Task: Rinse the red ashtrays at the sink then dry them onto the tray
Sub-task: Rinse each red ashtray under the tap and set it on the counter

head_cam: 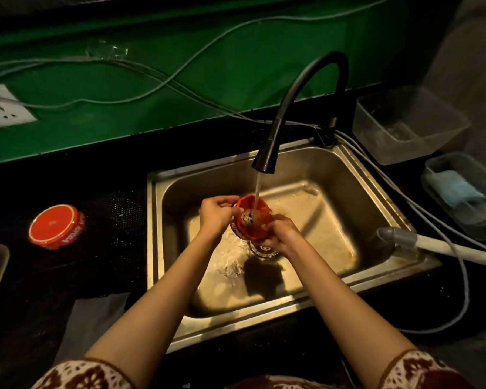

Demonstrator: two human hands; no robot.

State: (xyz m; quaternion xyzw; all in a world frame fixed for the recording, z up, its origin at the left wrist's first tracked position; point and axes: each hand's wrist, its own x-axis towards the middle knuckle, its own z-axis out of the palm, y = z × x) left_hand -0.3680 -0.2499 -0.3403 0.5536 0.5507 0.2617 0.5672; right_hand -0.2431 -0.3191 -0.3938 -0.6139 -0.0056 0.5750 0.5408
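left hand, right hand gripping red ashtray, spare ashtray, rim lettering unreadable

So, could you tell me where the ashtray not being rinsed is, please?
In the head view, that ashtray lies on the dark counter at the left, a short way left of the sink.

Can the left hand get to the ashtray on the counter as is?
Likely yes, but not yet. The counter ashtray sits left of the sink, nothing between it and the left hand. That hand grips the held ashtray with the right hand and must let go first.
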